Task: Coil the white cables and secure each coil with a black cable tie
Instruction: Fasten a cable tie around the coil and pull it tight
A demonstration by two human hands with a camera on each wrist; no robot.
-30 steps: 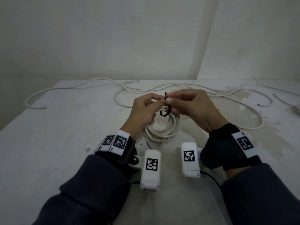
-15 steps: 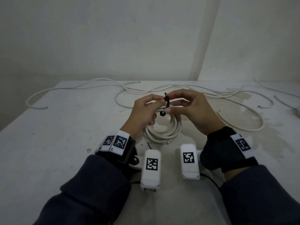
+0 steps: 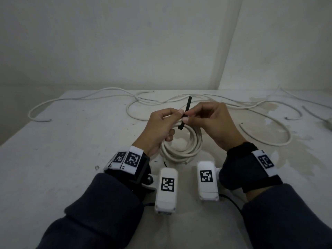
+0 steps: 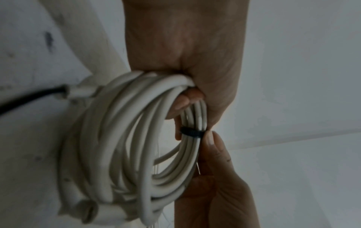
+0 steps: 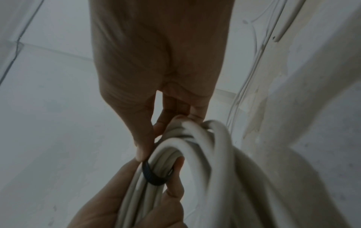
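Observation:
A coil of white cable (image 3: 181, 148) is held upright above the table, its top bundle gripped in my left hand (image 3: 162, 123). A black cable tie (image 3: 186, 108) is wrapped round that top bundle, and its free end sticks up past my fingers. My right hand (image 3: 203, 116) pinches the tie against the bundle, right beside my left fingertips. In the left wrist view the black tie (image 4: 192, 132) sits tight across the strands of the coil (image 4: 125, 154). From the right wrist the tie (image 5: 153, 175) shows as a loop round the strands of the coil (image 5: 197, 177).
Several loose white cables (image 3: 86, 97) trail across the far half of the white table (image 3: 53, 168), one looping at the right (image 3: 280, 137). Two walls meet in a corner behind the table. A stained patch marks the table's right side.
The tie's loop has drawn tight round the coil's top bundle. Its free end now stands up longer above my fingers, where before only a short tip showed.

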